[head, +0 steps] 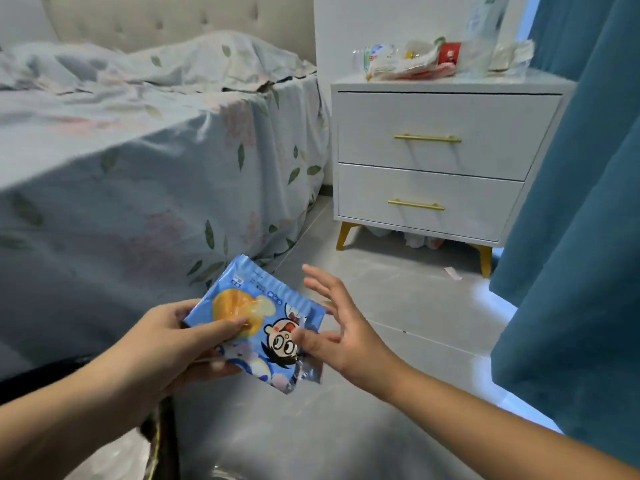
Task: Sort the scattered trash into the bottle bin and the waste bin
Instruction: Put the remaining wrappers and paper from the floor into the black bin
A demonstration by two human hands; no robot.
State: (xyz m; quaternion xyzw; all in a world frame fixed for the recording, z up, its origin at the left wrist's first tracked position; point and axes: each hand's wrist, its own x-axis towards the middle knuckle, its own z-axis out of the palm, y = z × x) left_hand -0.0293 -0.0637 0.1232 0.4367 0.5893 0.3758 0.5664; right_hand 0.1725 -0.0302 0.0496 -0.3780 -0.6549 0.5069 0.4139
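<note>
One snack wrapper (263,323) was in hand at the moment of inspection: a flat, glossy blue plastic packet, roughly square and tilted on a corner, printed with an orange round food picture, a cartoon face and white stripes along its upper edge. Its lower right edge was crinkled and silvery. The left hand (173,344) pinched the wrapper at its left side, thumb pressed on the printed front and fingers curled behind. The right hand (341,327) was spread, fingers straight and apart, its thumb touching the wrapper's right portion while the fingers stood clear beyond the packet's right edge. The wrapper was held in the air above the grey tiled floor (398,306), beside the bed (138,168), which was draped in soft floral fabric. A white two-drawer nightstand (440,157) with brass-coloured bar handles and tapered yellow legs stood well apart, carrying a pile of wrappers and clear plastic (440,60) on its top. More crumpled litter (415,237) lay beneath it. A teal curtain (581,202) hung at right.
</note>
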